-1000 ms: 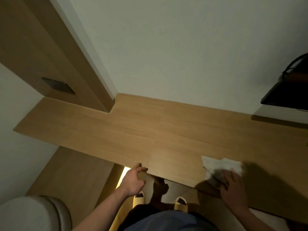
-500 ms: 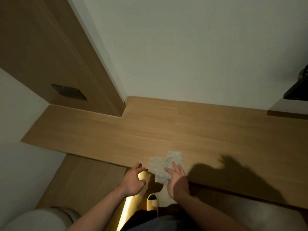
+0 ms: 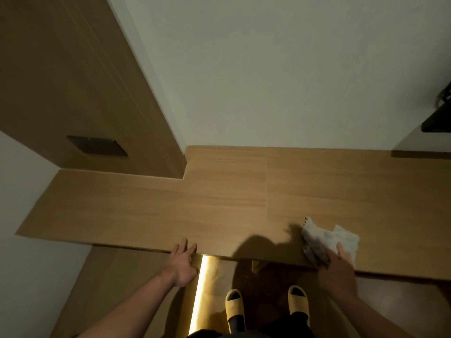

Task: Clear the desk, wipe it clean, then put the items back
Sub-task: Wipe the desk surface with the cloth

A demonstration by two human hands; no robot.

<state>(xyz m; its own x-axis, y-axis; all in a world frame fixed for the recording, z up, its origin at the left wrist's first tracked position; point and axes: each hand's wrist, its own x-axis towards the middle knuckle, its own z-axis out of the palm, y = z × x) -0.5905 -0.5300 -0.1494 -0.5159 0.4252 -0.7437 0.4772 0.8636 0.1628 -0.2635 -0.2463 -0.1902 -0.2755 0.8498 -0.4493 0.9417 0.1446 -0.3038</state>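
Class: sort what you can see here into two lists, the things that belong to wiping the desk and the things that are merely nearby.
Belongs to the job:
- desk, wooden top
- white cloth, on the desk near its front edge
- right hand, pressing the cloth
- left hand, resting on the desk's front edge

Merely nearby:
- dark wall plate
- black object, far right
- yellow slippers

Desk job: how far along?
Cleared: the desk top shows bare wood. In hand: the right hand presses a cloth near the front edge, wiping; the left hand rests on that edge. Left: putting the items back.
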